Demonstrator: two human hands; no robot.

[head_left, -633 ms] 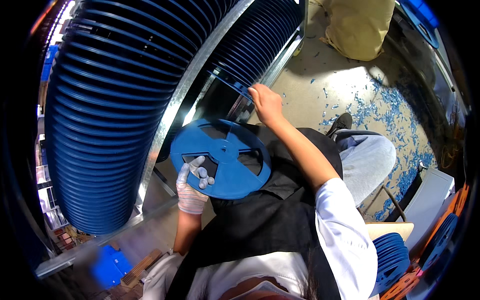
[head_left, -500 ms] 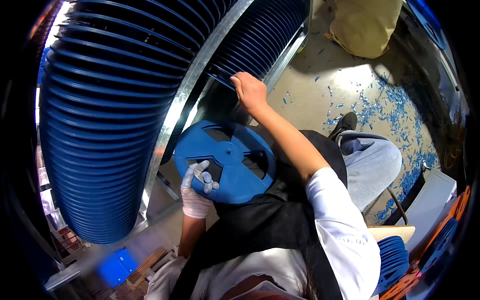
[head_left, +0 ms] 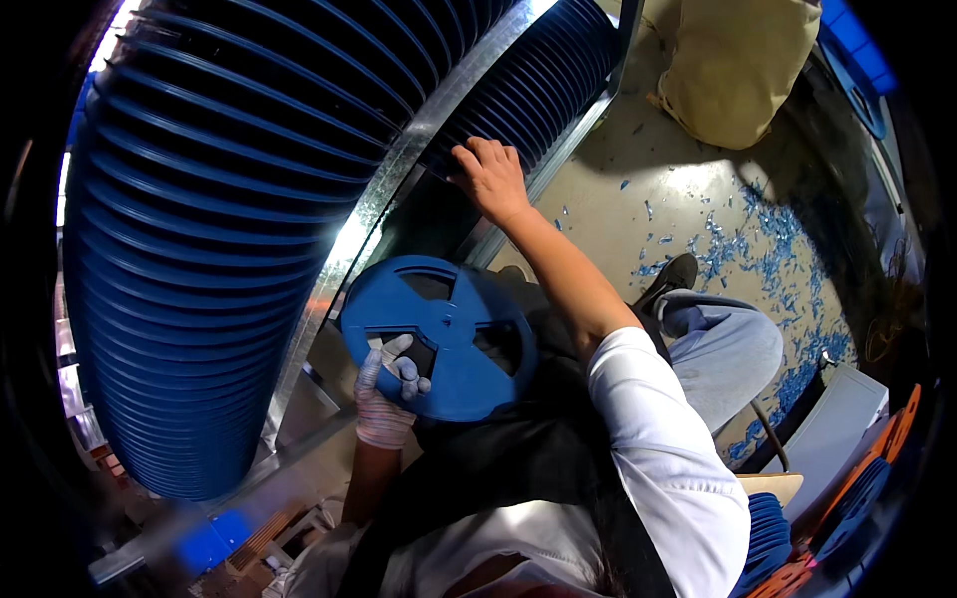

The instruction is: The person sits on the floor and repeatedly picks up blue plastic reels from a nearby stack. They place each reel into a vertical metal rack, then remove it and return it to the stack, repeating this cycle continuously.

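My left hand [head_left: 387,384], in a pale striped glove, grips a round blue plastic reel [head_left: 454,374] through one of its cut-out windows. The reel faces up over my lap, its hub and wide openings in view. Up ahead, my bare right hand [head_left: 491,179] rests at the near end of a row of blue reels [head_left: 543,85] on a metal rack. Its fingers look bent and apart against the end reel; their tips are partly hidden.
A longer row of blue reels [head_left: 189,269] fills the left, behind a metal rail [head_left: 374,204]. Blue scraps [head_left: 768,249] litter the floor at right. A beige sack [head_left: 738,70] stands at the far right. Blue and orange reels [head_left: 763,543] lie at the lower right.
The reel that my right hand pinched, tilted off the row's end, now sits against the row. My right fingers have spread. The left hand still holds its reel.
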